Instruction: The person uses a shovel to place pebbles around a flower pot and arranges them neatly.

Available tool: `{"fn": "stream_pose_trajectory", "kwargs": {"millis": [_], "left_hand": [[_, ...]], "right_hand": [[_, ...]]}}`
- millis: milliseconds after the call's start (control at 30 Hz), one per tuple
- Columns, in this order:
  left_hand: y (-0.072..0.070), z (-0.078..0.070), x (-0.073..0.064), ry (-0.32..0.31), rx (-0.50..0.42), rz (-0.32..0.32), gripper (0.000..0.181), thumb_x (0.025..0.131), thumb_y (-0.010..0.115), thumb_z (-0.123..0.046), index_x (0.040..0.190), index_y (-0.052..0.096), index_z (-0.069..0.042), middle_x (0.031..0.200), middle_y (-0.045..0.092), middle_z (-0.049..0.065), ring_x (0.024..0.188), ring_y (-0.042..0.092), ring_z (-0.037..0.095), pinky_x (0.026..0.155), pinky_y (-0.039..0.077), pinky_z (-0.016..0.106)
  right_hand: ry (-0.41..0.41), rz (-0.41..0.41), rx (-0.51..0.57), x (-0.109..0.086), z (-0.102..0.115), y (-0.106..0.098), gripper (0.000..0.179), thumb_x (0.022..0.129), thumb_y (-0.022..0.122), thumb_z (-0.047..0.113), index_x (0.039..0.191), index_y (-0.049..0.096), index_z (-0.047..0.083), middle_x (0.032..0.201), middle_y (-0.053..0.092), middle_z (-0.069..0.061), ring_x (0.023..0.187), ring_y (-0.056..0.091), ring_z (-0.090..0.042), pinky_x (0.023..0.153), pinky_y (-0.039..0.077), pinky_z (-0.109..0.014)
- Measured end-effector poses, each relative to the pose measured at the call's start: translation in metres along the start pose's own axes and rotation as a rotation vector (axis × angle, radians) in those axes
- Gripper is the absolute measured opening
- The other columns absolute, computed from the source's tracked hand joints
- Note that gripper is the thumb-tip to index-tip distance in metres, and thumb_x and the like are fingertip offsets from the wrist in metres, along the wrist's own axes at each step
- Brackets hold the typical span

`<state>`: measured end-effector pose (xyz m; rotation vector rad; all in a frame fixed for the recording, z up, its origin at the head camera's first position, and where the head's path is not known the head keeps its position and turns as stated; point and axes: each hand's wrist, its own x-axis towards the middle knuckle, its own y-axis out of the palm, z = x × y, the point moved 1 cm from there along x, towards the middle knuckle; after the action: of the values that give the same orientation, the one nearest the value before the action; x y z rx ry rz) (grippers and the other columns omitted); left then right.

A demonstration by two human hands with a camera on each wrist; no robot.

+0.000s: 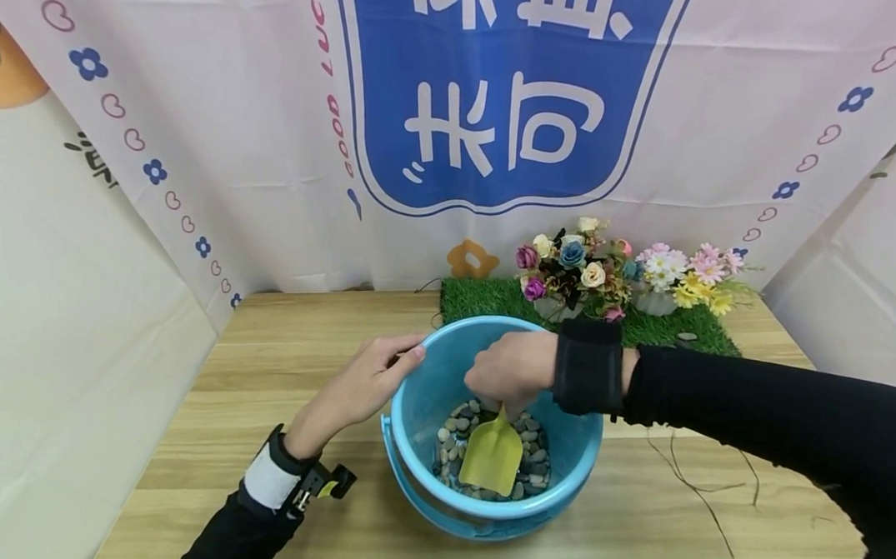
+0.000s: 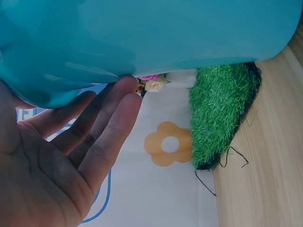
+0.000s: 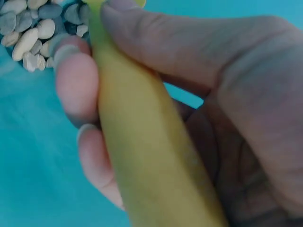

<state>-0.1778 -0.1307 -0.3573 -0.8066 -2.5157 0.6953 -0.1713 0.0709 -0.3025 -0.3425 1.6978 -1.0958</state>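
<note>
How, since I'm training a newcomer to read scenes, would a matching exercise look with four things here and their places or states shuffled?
Things
1. Yellow plastic scoop with a long handle
2. Round light blue plastic bucket
3. Smooth grey and cream pebbles
4. Green artificial grass mat

Places or states
A. Beneath the multicoloured artificial flowers
B. Spread over the bucket's bottom
C. Gripped by the person's bare right hand
D. Touched at the rim by the person's bare left hand

Right pairs: 1-C, 2-D, 3-B, 4-A
</note>
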Motion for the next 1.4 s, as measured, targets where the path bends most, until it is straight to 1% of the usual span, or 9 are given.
{"fn": "stream_pose_trajectory", "kwargs": {"millis": [200, 333, 433, 633, 733, 867, 1067, 1200, 1400], "left_hand": [[0.0, -0.001, 0.0, -0.01, 0.011, -0.007, 0.038, 0.102, 0.036, -0.031, 0.133, 0.049, -0.014, 0.108, 0.064, 0.003, 0.082, 0.064, 0.01, 0.066, 0.055, 0.027], [0.0, -0.003, -0.001, -0.016, 0.03, -0.019, 0.038, 0.102, 0.036, -0.031, 0.133, 0.049, -0.015, 0.106, 0.064, 0.003, 0.08, 0.064, 0.009, 0.065, 0.055, 0.027], [0.0, -0.005, -0.001, -0.018, 0.049, -0.028, 0.037, 0.101, 0.036, -0.031, 0.132, 0.051, -0.015, 0.105, 0.065, 0.002, 0.08, 0.064, 0.008, 0.064, 0.055, 0.026], [0.002, -0.006, -0.001, -0.016, 0.067, -0.04, 0.036, 0.101, 0.037, -0.03, 0.131, 0.052, -0.015, 0.104, 0.065, 0.001, 0.081, 0.063, 0.006, 0.064, 0.054, 0.025], [0.002, -0.006, -0.001, -0.01, 0.066, -0.042, 0.036, 0.101, 0.038, -0.029, 0.13, 0.052, -0.015, 0.104, 0.065, 0.001, 0.081, 0.063, 0.006, 0.064, 0.054, 0.025], [0.003, -0.005, -0.001, -0.014, 0.061, -0.043, 0.036, 0.101, 0.037, -0.029, 0.13, 0.052, -0.015, 0.104, 0.065, 0.001, 0.081, 0.063, 0.006, 0.064, 0.054, 0.025], [0.002, -0.006, -0.001, -0.028, 0.061, -0.047, 0.036, 0.101, 0.037, -0.03, 0.131, 0.051, -0.015, 0.104, 0.065, 0.001, 0.08, 0.063, 0.006, 0.063, 0.054, 0.025], [0.002, -0.006, -0.001, -0.022, 0.057, -0.045, 0.036, 0.101, 0.038, -0.03, 0.131, 0.051, -0.015, 0.104, 0.065, 0.001, 0.079, 0.064, 0.006, 0.063, 0.054, 0.025], [0.002, -0.005, -0.001, -0.019, 0.058, -0.039, 0.036, 0.101, 0.037, -0.03, 0.13, 0.052, -0.016, 0.104, 0.065, 0.001, 0.08, 0.063, 0.006, 0.064, 0.054, 0.025]], "right_hand": [[-0.026, 0.044, 0.028, 0.003, -0.001, 0.001, 0.01, 0.081, 0.072, 0.027, 0.075, 0.065, 0.023, 0.063, 0.053, 0.013, 0.057, 0.047, -0.005, 0.05, 0.039, -0.019], [-0.079, 0.082, 0.029, 0.009, -0.007, 0.005, 0.028, 0.084, 0.069, 0.028, 0.058, 0.058, 0.021, 0.053, 0.044, 0.008, 0.048, 0.037, -0.009, 0.045, 0.029, -0.023], [-0.134, 0.093, 0.039, 0.013, -0.011, 0.01, 0.037, 0.085, 0.068, 0.028, 0.053, 0.05, 0.02, 0.051, 0.036, 0.007, 0.047, 0.031, -0.01, 0.044, 0.024, -0.023], [-0.165, 0.102, 0.071, 0.004, -0.006, 0.001, 0.033, 0.086, 0.067, 0.023, 0.054, 0.056, 0.02, 0.06, 0.044, 0.009, 0.056, 0.037, -0.007, 0.047, 0.028, -0.021], [-0.177, 0.095, 0.072, 0.004, -0.007, 0.0, 0.037, 0.086, 0.066, 0.023, 0.053, 0.051, 0.019, 0.061, 0.043, 0.008, 0.057, 0.035, -0.008, 0.048, 0.025, -0.021], [-0.205, 0.076, 0.071, 0.017, -0.02, 0.013, 0.038, 0.085, 0.067, 0.028, 0.052, 0.05, 0.024, 0.056, 0.041, 0.01, 0.054, 0.035, -0.008, 0.046, 0.027, -0.023], [-0.186, 0.077, 0.118, 0.001, -0.018, 0.0, 0.028, 0.087, 0.065, 0.026, 0.06, 0.062, 0.027, 0.056, 0.05, 0.014, 0.053, 0.041, -0.007, 0.048, 0.03, -0.021], [-0.188, 0.068, 0.124, -0.01, -0.015, -0.009, 0.033, 0.088, 0.064, 0.024, 0.057, 0.055, 0.02, 0.052, 0.045, 0.01, 0.05, 0.036, -0.008, 0.047, 0.025, -0.021], [-0.2, 0.046, 0.142, -0.018, -0.017, -0.015, 0.037, 0.088, 0.064, 0.023, 0.055, 0.048, 0.02, 0.051, 0.035, 0.008, 0.049, 0.028, -0.009, 0.047, 0.022, -0.022]]}}
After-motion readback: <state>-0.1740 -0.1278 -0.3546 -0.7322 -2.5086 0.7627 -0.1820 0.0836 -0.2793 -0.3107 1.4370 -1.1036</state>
